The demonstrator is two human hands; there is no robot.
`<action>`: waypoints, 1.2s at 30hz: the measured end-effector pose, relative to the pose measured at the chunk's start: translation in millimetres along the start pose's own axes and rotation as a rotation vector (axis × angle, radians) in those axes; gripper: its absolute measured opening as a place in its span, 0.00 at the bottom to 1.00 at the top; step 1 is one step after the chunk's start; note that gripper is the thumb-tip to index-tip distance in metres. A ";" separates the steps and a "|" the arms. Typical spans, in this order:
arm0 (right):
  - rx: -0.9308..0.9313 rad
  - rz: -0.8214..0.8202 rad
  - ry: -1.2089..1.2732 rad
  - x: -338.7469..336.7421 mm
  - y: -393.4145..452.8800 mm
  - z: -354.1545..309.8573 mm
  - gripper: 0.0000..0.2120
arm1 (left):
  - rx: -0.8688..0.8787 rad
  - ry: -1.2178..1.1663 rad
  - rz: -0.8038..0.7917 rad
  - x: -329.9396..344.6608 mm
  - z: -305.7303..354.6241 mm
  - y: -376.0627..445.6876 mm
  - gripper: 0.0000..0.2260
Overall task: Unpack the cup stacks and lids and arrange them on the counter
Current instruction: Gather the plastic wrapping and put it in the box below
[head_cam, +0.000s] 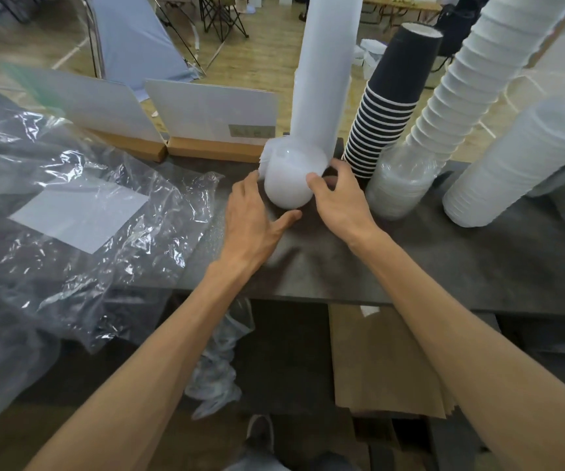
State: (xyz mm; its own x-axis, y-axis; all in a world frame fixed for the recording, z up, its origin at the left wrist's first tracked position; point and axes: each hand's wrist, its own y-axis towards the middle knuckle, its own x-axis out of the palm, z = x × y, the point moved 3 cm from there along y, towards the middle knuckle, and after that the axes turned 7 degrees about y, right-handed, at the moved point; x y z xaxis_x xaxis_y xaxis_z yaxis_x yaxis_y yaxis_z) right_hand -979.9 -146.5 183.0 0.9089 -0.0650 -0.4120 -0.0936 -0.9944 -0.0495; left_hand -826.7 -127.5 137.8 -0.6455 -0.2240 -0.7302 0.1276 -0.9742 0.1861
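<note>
- Dark grey surface [410, 266] in front of me holds tall stacks of cups.
- My left hand [252, 220] is beside a stack of frosted white cups [325, 79]; its fingers are loose and straight, touching the round bottom end on the left.
- My right hand [340, 202] curls its fingers round the right side of that same bottom end.
- That stack stands near the middle, at the back of the surface.
- Just right of it is a stack of black cups [386, 110] with white rims.
- A stack of clear lids [398, 188] sits below the black cups.
- Two more white stacks [457, 93] [512, 164] lean at the far right.
- Crinkly clear plastic bags [70, 205] lie on the left.
- Two white cards in wooden stands [213, 117] are behind.
</note>
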 end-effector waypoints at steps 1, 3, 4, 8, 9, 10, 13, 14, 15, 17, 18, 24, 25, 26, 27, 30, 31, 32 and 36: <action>-0.005 -0.004 -0.002 -3.0 -7.0 1.1 0.27 | 0.010 -0.007 0.019 -2.5 3.1 -6.7 0.42; -0.006 -0.023 -0.018 -11.2 -24.0 5.0 0.27 | 0.026 -0.020 0.040 -5.6 11.9 -22.2 0.37; -0.003 -0.035 -0.023 -16.3 -34.2 7.9 0.27 | 0.035 -0.021 0.053 -6.2 17.3 -31.2 0.34; -0.030 -0.051 -0.023 -45.3 -83.5 27.8 0.22 | 0.104 -0.024 0.099 -3.0 47.8 -78.8 0.18; -0.037 -0.046 -0.029 -54.6 -96.6 36.2 0.21 | 0.135 -0.031 0.093 1.6 57.8 -94.5 0.15; -0.037 -0.042 -0.033 -64.6 -110.6 46.6 0.19 | 0.176 -0.037 0.078 8.0 68.8 -112.0 0.13; -0.004 -0.023 -0.034 -100.4 -157.2 90.1 0.16 | 0.268 -0.067 -0.063 41.4 101.6 -168.2 0.08; 0.013 -0.010 -0.033 -114.5 -174.0 108.5 0.15 | 0.292 -0.068 -0.128 57.3 111.2 -187.8 0.06; 0.036 0.004 -0.040 -129.3 -191.2 127.9 0.14 | 0.324 -0.071 -0.194 74.5 121.1 -207.5 0.05; 0.113 0.026 -0.065 -159.2 -226.0 169.4 0.13 | 0.367 -0.083 -0.378 112.6 138.8 -247.7 0.04; 0.166 0.033 -0.081 -172.5 -242.6 191.9 0.13 | 0.376 -0.079 -0.484 131.8 145.9 -267.3 0.04; 0.454 0.046 -0.285 -211.6 -318.0 314.4 0.15 | 0.444 0.261 -1.022 265.1 130.8 -353.8 0.08; 0.485 0.018 -0.316 -210.0 -324.2 330.3 0.17 | 0.450 0.323 -1.075 283.0 123.8 -362.2 0.09; 0.506 -0.013 -0.352 -207.2 -327.9 344.0 0.18 | 0.460 0.384 -1.116 296.4 118.3 -368.7 0.10; 0.521 -0.040 -0.390 -203.7 -329.9 357.3 0.19 | 0.471 0.452 -1.143 310.3 111.2 -373.6 0.12; 0.559 -0.092 -0.485 -194.7 -329.3 395.1 0.16 | 0.547 0.585 -1.154 344.4 93.4 -380.8 0.13; 0.577 -0.105 -0.511 -192.5 -327.8 405.8 0.16 | 0.568 0.614 -1.150 355.9 84.5 -382.1 0.14; 0.592 -0.121 -0.530 -190.2 -325.7 414.8 0.16 | 0.599 0.655 -1.146 366.8 75.6 -382.3 0.14; 0.614 -0.122 -0.524 -182.6 -320.6 436.2 0.16 | 0.568 0.763 -1.128 398.9 44.8 -382.2 0.19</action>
State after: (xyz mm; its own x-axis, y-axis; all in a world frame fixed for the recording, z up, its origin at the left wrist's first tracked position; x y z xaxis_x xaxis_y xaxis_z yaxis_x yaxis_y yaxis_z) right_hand -1293.1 220.6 -122.7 0.6332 0.2393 -0.7360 -0.3507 -0.7590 -0.5486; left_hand -1166.6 156.6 -195.1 0.3661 0.4931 -0.7892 -0.5840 -0.5385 -0.6074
